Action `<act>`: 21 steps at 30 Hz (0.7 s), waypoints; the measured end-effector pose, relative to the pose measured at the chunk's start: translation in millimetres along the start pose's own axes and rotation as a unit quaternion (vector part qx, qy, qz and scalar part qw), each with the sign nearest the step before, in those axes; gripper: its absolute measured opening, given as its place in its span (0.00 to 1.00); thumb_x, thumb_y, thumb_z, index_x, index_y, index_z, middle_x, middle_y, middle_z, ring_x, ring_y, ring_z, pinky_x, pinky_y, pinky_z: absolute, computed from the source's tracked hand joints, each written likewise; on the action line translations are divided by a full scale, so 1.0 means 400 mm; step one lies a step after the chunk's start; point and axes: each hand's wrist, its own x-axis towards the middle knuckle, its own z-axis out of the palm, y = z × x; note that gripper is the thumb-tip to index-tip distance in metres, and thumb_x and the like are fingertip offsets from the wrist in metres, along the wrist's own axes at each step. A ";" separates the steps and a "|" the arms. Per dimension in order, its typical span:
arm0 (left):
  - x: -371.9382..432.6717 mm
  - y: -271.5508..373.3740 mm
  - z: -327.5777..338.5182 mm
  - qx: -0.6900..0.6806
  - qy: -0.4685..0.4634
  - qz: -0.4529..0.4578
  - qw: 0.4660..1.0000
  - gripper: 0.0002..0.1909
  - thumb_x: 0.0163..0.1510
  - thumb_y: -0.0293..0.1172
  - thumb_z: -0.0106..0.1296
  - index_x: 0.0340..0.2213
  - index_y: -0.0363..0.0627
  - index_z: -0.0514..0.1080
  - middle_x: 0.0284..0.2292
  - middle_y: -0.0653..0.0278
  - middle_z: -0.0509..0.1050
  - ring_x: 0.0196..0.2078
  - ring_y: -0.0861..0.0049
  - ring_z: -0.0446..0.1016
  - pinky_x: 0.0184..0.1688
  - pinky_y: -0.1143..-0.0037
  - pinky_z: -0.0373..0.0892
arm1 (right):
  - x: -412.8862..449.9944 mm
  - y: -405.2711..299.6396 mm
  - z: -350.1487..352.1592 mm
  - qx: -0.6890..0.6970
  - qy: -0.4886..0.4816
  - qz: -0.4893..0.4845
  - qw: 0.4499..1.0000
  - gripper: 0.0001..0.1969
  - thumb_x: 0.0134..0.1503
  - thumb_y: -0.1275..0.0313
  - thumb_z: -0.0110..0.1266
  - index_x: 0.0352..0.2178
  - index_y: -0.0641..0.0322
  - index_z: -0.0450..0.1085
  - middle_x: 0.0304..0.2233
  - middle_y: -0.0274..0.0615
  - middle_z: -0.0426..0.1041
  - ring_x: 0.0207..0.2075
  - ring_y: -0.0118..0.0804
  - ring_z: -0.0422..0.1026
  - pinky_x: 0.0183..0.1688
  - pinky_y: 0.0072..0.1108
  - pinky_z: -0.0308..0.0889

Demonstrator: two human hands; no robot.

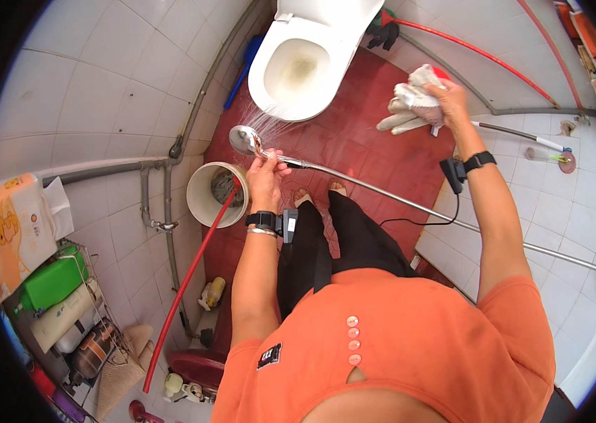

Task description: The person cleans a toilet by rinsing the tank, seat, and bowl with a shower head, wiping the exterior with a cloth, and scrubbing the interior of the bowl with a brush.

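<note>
My left hand [265,182] grips the handle of a chrome handheld shower head [245,140]. Water sprays from it towards the front of the white toilet [269,63], whose lid is raised and whose bowl shows a brownish-yellow stain. A metal shower hose [393,194] runs from the handle to the right, passing beneath my right forearm. Bunched in my right hand [452,103] are off-white fabric gloves [409,106], held above the red floor. Something red shows behind them, too hidden to name.
On the left stands a white bucket [192,198] with a red-handled mop [192,285] in it. A blue-handled tool [242,74] leans beside the toilet. Another red pole [477,53] rests along the right wall. Bottles fill a wire rack [94,296] at left.
</note>
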 end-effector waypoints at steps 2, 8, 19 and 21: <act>0.007 0.004 -0.015 0.006 -0.022 0.001 1.000 0.09 0.58 0.29 0.51 0.39 0.39 0.69 0.36 0.59 0.75 0.25 0.80 0.73 0.27 0.78 0.75 | 0.011 0.054 0.101 -0.044 -0.044 0.018 0.998 0.19 0.43 0.72 0.63 0.39 0.69 0.73 0.32 0.42 0.76 0.32 0.30 0.74 0.36 0.22 0.69; 0.017 0.014 0.032 0.035 -0.001 0.011 0.999 0.09 0.59 0.27 0.49 0.41 0.39 0.68 0.36 0.58 0.75 0.26 0.79 0.73 0.28 0.76 0.75 | 0.087 0.294 0.321 -0.089 -0.191 0.071 0.975 0.20 0.40 0.71 0.63 0.37 0.70 0.74 0.31 0.43 0.77 0.31 0.32 0.75 0.36 0.24 0.69; 0.091 0.019 0.060 0.101 0.055 0.087 0.990 0.09 0.58 0.24 0.50 0.40 0.37 0.68 0.38 0.57 0.73 0.27 0.80 0.72 0.30 0.76 0.76 | 0.206 0.654 0.555 -0.046 -0.335 0.204 0.919 0.50 0.37 0.78 0.60 0.62 0.71 0.43 0.47 0.57 0.69 0.46 0.43 0.69 0.48 0.26 0.64; 0.085 -0.013 0.040 0.092 0.093 0.067 0.989 0.09 0.58 0.24 0.50 0.41 0.37 0.68 0.39 0.57 0.73 0.28 0.80 0.73 0.31 0.75 0.76 | 0.242 0.671 0.569 0.042 -0.340 0.261 0.902 0.43 0.37 0.79 0.59 0.58 0.71 0.53 0.43 0.53 0.71 0.45 0.43 0.70 0.47 0.26 0.65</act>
